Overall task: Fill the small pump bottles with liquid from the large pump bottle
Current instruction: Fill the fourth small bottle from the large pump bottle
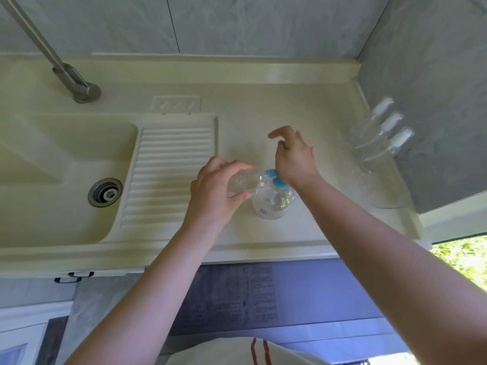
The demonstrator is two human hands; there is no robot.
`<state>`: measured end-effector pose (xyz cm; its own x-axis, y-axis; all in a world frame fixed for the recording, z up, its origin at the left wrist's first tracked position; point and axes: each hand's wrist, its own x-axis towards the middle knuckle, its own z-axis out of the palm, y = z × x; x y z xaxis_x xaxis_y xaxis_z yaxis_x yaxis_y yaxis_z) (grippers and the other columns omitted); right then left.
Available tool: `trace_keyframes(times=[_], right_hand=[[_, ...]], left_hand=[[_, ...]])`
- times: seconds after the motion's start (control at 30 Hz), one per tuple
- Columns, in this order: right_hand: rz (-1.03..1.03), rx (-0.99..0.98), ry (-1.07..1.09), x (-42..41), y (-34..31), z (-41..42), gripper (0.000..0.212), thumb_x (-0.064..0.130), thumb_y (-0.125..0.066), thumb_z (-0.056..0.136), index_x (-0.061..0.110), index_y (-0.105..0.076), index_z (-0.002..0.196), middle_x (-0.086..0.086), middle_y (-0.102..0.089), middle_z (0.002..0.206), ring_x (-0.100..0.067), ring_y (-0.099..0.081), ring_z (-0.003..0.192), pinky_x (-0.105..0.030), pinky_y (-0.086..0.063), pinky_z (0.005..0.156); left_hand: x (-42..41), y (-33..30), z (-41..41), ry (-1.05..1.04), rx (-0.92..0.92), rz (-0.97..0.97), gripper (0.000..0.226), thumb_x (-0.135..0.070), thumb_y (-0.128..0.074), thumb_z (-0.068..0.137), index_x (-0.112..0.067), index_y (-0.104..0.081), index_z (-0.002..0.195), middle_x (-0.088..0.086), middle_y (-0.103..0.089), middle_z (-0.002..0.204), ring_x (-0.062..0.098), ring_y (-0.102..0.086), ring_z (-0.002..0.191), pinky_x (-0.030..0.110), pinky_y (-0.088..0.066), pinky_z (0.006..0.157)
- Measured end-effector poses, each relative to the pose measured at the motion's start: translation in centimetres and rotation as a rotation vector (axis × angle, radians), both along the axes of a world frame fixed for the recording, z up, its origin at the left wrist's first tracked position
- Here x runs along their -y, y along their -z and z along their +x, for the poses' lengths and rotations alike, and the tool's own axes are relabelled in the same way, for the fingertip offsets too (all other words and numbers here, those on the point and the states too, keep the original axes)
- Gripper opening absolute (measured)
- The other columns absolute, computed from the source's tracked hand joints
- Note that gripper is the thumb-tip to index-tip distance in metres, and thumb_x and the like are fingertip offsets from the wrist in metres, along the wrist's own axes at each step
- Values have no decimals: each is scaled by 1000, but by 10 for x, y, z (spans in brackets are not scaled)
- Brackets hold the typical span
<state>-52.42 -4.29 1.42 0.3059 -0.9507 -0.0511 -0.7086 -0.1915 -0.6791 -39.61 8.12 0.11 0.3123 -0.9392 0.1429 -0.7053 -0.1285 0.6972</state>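
From the head camera, the large pump bottle stands upright on the cream desk, a little right of the frame's centre, its blue pump head on top. The right hand lies over that pump, the heel of the palm pressing on the blue head, the fingers loosely bent and pointing toward 11 o'clock, curled round nothing. At 9 o'clock of the large bottle, the left hand grips a small clear bottle, tilted nearly flat, its mouth touching the blue spout. Three more small pump bottles with white tops stand in a row toward 2 o'clock, against the grey wall. A sink with a ribbed washboard and a drain lies at 9 o'clock, a metal tap toward 10 o'clock.
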Motion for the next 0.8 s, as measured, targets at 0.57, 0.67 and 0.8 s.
trace_keyframes(times=[0.57, 0.67, 0.8], right_hand=[[-1, -64, -33, 14, -15, -3, 36, 18, -31, 103, 24, -45, 136, -8, -47, 143, -27, -13, 151, -56, 0, 120], [-72, -10, -16, 15, -23, -1, 34, 18, -35, 103, 22, -46, 135, -9, -49, 137, -29, -28, 145, -55, -4, 120], [-37, -91, -41, 2, -5, 1, 37, 14, -31, 102, 24, -48, 133, -4, -46, 145, -28, -12, 152, -56, 1, 121]], left_hand=[[-2, -8, -2, 11, -12, 17, 51, -20, -85, 70, -35, -67, 116, -4, -51, 100, 15, -57, 97, 40, -48, 91], [-4, -10, -2, 6, -16, 1, 52, -18, -85, 70, -33, -68, 116, -3, -52, 100, 16, -58, 96, 38, -48, 92], [-2, -8, -2, 12, -23, 12, 54, -16, -85, 68, -33, -68, 116, -5, -49, 99, 16, -58, 97, 38, -48, 94]])
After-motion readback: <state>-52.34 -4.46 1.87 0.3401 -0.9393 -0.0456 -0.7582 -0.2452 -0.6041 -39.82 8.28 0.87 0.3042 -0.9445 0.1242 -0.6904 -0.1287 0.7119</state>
